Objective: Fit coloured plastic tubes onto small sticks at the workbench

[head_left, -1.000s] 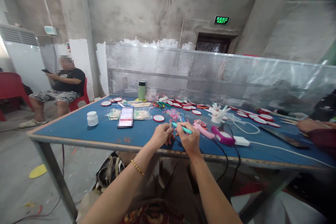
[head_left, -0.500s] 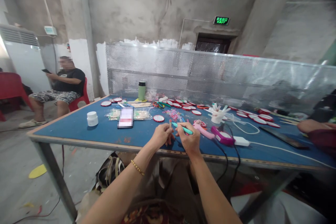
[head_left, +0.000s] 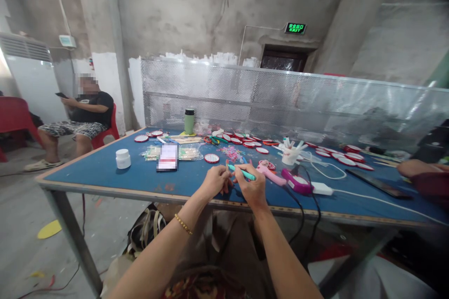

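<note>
My right hand [head_left: 251, 183] is closed around a teal marker [head_left: 245, 174], its tip pointing left. Close beside it, my left hand [head_left: 216, 181] pinches a thin, upright brownish piece [head_left: 227, 166] that looks like a wooden stick; its lower part is hidden by the fingers. The marker's tip is at the top of this piece, though I cannot tell if they touch. Just beyond my hands lie a round, red-rimmed disc [head_left: 211, 158] and a pile of small pink and coloured bits [head_left: 232, 153]. A pink glue gun [head_left: 271, 175] rests to the right of my right hand.
Left on the blue table [head_left: 91, 166] are a white jar [head_left: 123, 159], a phone [head_left: 168, 157] and bagged wooden sticks [head_left: 191, 153]. A green bottle [head_left: 189, 122], a white cup [head_left: 290, 155] and a purple device [head_left: 296, 182] with cables stand further along. Another person's arm [head_left: 426, 180] rests at right.
The teal marker has shifted slightly left with my right hand, bringing its tip to the upright piece. My left hand stays in nearly the same place.
</note>
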